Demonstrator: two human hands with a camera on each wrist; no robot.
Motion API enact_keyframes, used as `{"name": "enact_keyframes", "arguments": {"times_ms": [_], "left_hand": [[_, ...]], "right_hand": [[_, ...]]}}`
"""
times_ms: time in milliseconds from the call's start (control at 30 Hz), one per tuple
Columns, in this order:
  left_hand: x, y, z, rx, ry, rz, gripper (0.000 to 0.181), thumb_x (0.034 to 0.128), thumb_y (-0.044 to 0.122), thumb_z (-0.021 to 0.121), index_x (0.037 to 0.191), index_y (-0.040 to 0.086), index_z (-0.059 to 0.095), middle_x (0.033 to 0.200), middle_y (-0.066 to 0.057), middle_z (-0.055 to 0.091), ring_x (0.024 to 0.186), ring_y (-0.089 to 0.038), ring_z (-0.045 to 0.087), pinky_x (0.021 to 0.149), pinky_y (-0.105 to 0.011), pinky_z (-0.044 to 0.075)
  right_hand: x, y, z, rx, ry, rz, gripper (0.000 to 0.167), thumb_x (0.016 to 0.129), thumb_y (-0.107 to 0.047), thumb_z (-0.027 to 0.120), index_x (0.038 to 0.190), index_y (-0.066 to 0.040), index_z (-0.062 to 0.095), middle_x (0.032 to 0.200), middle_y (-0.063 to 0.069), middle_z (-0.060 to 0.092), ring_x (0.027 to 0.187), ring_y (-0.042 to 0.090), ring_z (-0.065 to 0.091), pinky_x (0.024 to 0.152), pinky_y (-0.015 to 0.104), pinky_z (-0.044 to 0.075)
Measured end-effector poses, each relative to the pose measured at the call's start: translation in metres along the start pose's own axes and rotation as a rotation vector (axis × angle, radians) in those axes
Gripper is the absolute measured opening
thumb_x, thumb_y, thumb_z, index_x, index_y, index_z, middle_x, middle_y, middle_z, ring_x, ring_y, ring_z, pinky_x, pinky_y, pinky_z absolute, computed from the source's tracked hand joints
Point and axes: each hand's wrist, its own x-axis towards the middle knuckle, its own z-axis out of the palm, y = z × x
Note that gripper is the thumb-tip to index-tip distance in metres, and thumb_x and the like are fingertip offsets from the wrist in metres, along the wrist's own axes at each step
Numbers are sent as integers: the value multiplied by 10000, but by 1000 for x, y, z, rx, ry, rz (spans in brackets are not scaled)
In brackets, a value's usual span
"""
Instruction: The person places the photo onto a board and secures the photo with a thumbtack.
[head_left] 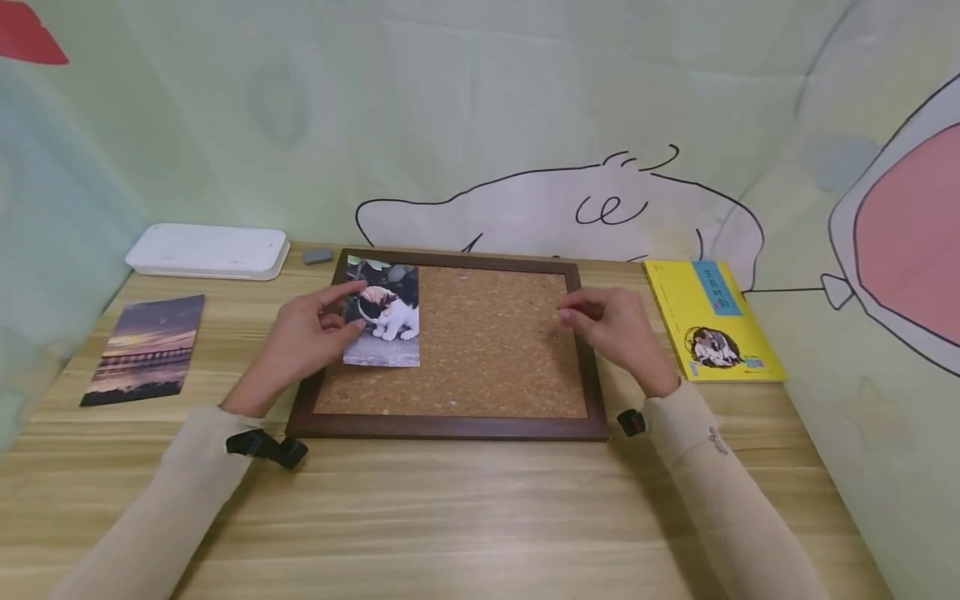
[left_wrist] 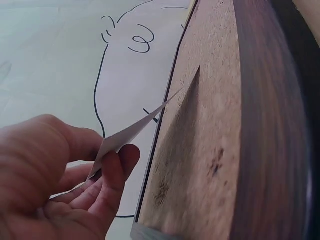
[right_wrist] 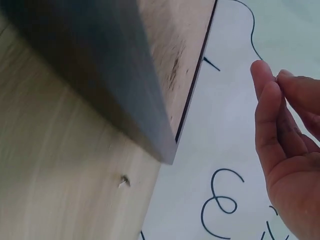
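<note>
My left hand [head_left: 311, 325] pinches the left edge of a cat photo [head_left: 393, 312] between thumb and fingers, over the left part of a brown-framed cork board [head_left: 495, 358]. In the left wrist view the photo [left_wrist: 127, 135] tilts, raised off the cork [left_wrist: 210, 125], and casts a shadow on it; that hand [left_wrist: 65, 175] grips its near end. My right hand [head_left: 618, 329] is above the board's right edge, thumb and fingertip together. In the right wrist view the fingertips of this hand [right_wrist: 290, 120] meet; whether something tiny sits between them I cannot tell.
A sunset photo [head_left: 146, 350] lies at the left. Behind it are a white case [head_left: 206, 250] and a small grey block [head_left: 317, 256]. A yellow book [head_left: 712, 325] lies right of the board. A small object [right_wrist: 124, 181] rests on the table in the right wrist view.
</note>
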Motion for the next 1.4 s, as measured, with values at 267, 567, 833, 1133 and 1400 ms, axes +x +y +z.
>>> {"name": "enact_keyframes", "arguments": {"times_ms": [267, 567, 833, 1133, 1400], "left_hand": [[5, -9, 11, 66, -39, 27, 616, 957, 60, 748, 1544, 47, 565, 1117, -215, 674, 643, -31, 561, 548, -217, 427], [9, -10, 19, 201, -116, 78, 628, 993, 119, 743, 1578, 53, 523, 991, -172, 709, 769, -193, 616, 652, -270, 459], [21, -2, 28, 266, -126, 96, 585, 986, 115, 736, 1529, -13, 560, 883, -148, 614, 735, -207, 545, 652, -318, 403], [27, 5, 34, 297, -130, 48, 640, 962, 189, 773, 1524, -30, 560, 925, -179, 617, 784, -263, 551, 719, -365, 409], [28, 6, 36, 319, -171, -7, 661, 991, 238, 747, 1558, -16, 523, 1365, -353, 636, 1206, -470, 624, 1034, -619, 497]], "right_hand": [[7, -12, 13, 63, -4, 4, 146, 994, -113, 770, 1088, -12, 816, 1001, 135, 822, 836, 263, 765, 663, 217, 541], [15, -19, 21, 80, 1, -7, 100, 965, -103, 797, 1032, -38, 833, 967, 124, 833, 788, 198, 746, 643, 219, 520], [25, -26, 24, 83, -16, -28, 78, 982, -99, 774, 1016, -48, 823, 926, 101, 819, 768, 191, 719, 648, 237, 524], [39, -38, 30, 97, -56, -6, 60, 990, -99, 768, 1011, -58, 806, 918, 101, 800, 792, 240, 740, 641, 240, 508], [59, -53, 46, 104, -108, -19, 56, 979, -75, 775, 984, -58, 828, 980, 116, 805, 851, 232, 780, 717, 252, 571]]}}
